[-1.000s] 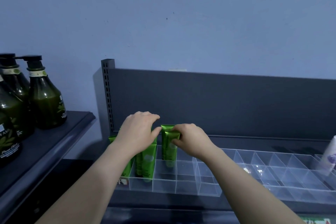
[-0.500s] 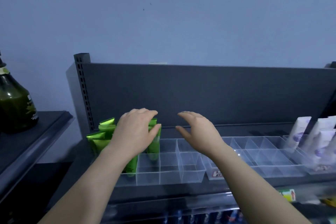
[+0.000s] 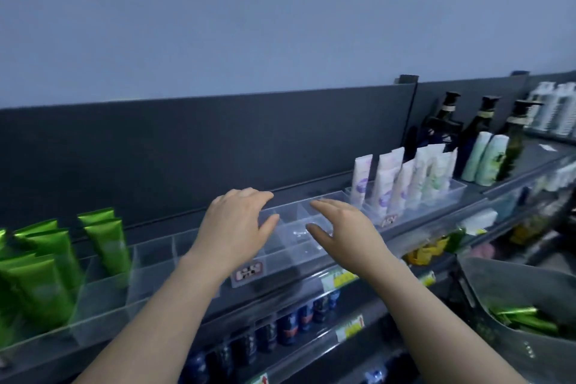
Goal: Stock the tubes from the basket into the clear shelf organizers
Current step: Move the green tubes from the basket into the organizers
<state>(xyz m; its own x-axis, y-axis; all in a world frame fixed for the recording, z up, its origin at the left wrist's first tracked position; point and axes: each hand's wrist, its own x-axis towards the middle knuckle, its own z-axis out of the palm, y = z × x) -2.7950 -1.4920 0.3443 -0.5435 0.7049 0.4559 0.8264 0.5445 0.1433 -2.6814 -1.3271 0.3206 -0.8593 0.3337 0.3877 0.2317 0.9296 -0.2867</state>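
At mid-frame I see the left hand and the right hand side by side over the clear organizer, each with fingers loosely spread and gripping nothing; whether they touch its thin, glossy plastic walls I cannot tell. Shiny green tubes, flat-crimped at the top, stand upright in the organizer's compartments at the lower left; loose tubes of the same metallic green lie in the grey basket at the lower right. Matte white tubes stand in another clear tray right of centre; dark pump bottles rise behind them at the upper right.
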